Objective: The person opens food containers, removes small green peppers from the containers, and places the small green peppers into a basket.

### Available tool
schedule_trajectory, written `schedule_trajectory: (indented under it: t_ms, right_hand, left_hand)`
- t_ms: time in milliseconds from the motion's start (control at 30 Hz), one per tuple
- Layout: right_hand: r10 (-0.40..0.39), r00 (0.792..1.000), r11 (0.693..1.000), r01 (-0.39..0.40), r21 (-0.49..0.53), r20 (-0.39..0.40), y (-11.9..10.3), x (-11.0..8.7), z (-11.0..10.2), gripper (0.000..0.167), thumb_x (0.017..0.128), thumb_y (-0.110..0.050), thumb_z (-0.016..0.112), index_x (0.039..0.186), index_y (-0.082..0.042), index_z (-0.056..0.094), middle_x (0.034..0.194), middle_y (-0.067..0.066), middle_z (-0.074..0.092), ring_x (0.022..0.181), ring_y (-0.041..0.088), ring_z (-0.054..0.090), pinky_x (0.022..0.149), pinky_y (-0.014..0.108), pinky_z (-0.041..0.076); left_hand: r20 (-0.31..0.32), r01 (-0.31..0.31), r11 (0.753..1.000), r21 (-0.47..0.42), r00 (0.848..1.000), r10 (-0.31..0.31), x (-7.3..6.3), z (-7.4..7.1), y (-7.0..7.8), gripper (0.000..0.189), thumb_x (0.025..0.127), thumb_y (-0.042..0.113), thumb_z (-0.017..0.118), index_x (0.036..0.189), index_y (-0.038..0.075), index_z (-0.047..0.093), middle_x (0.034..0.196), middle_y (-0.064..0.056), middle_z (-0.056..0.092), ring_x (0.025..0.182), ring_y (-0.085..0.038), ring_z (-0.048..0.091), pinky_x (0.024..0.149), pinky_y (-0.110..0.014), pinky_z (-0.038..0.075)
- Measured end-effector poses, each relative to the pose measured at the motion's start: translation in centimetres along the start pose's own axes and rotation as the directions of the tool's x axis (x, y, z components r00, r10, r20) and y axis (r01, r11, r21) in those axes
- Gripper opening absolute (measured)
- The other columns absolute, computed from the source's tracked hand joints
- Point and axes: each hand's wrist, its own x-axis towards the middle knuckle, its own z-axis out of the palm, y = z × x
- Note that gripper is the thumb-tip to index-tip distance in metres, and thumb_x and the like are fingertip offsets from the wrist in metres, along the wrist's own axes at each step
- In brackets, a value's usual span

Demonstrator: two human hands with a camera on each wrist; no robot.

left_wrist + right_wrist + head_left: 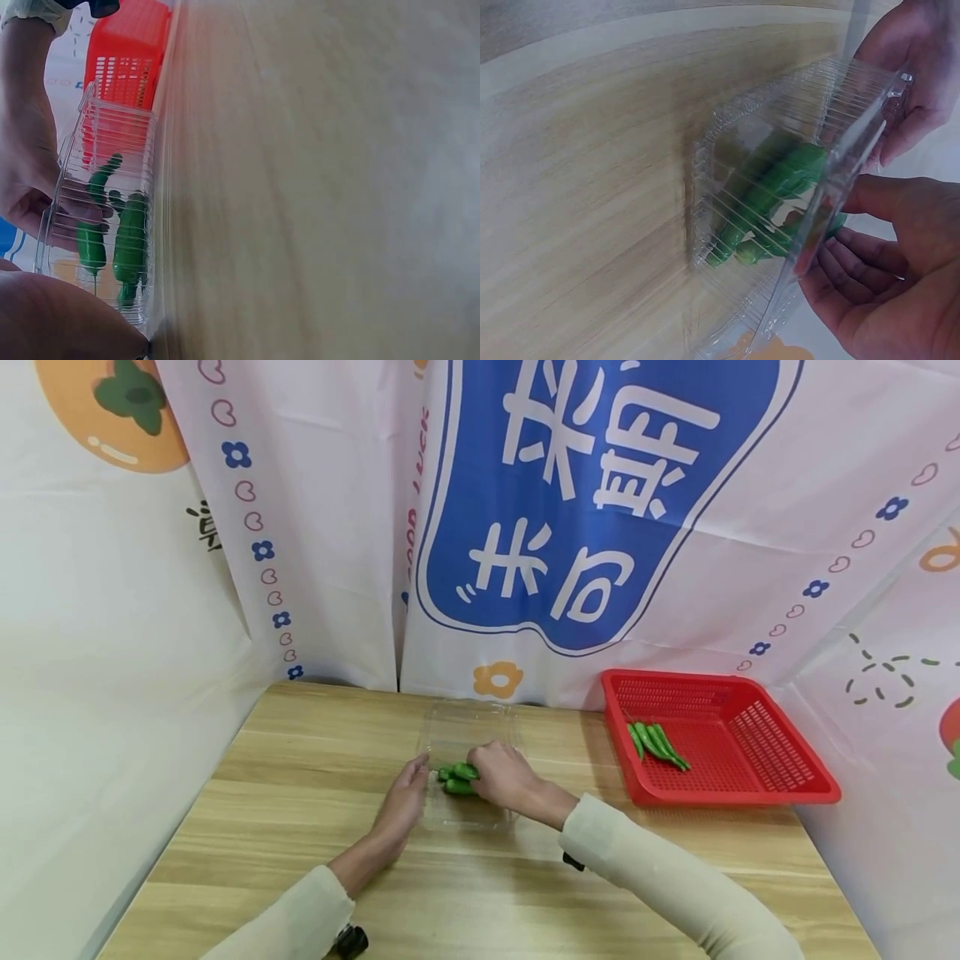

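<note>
A clear plastic box (468, 818) with its lid raised lies on the table, with several green chili peppers (459, 787) inside. My right hand (506, 777) reaches into the box, its fingers curled on one pepper (91, 244). Thumb and fingers of that right hand (907, 262) show past the box's rim in the right wrist view. Along the box's left side lies my left hand (401, 802), its fingers fairly straight and touching the wall. Only part of the left hand (60, 315) shows in its own wrist view.
To the right, a red plastic basket (738, 797) stands on the wooden table (300, 777), with several green chili peppers (656, 743) at its left side. Printed cloth (337, 568) hangs behind the table and at both sides.
</note>
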Motion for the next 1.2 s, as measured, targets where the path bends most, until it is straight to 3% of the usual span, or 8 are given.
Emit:
schedule_trajectory:
  t_ms: [433, 800, 1200]
  right_hand:
    - [0.004, 1.0, 1.0, -0.004, 0.015, -0.021, -0.4, -0.4, -1.6, 0.023, 0.088, -0.006, 0.079, 0.073, -0.014, 0.063, 0.062, -0.007, 0.056, 0.054, 0.007, 0.049, 0.048, 0.021, 0.041]
    - [0.02, 0.997, 1.0, -0.019, 0.002, -0.072, 0.2, -0.8, -3.0, 0.013, 0.089, -0.008, 0.084, 0.085, -0.009, 0.072, 0.068, -0.005, 0.057, 0.059, 0.009, 0.048, 0.052, 0.025, 0.044]
    - [0.016, 0.988, 1.0, -0.017, -0.005, -0.153, 1.4, -1.5, -4.8, 0.018, 0.085, -0.003, 0.08, 0.078, -0.011, 0.067, 0.064, -0.008, 0.048, 0.059, 0.009, 0.046, 0.052, 0.026, 0.041]
  left_hand:
    - [0.003, -0.01, 1.0, -0.005, 1.0, 0.01, 0.1, 0.0, 0.3, 0.058, 0.117, 0.03, 0.031, 0.169, 0.007, 0.019, 0.176, -0.02, 0.013, 0.161, -0.045, 0.013, 0.129, -0.064, 0.014]
    - [0.019, -0.009, 1.0, -0.007, 1.0, 0.009, 0.1, 0.0, -0.1, 0.057, 0.117, 0.03, 0.03, 0.169, 0.008, 0.019, 0.176, -0.02, 0.012, 0.161, -0.045, 0.011, 0.129, -0.064, 0.012]
    - [0.004, -0.018, 1.0, -0.007, 1.0, 0.019, 0.0, 0.0, -0.1, 0.057, 0.117, 0.03, 0.03, 0.168, 0.008, 0.02, 0.176, -0.021, 0.014, 0.161, -0.045, 0.011, 0.129, -0.064, 0.012]
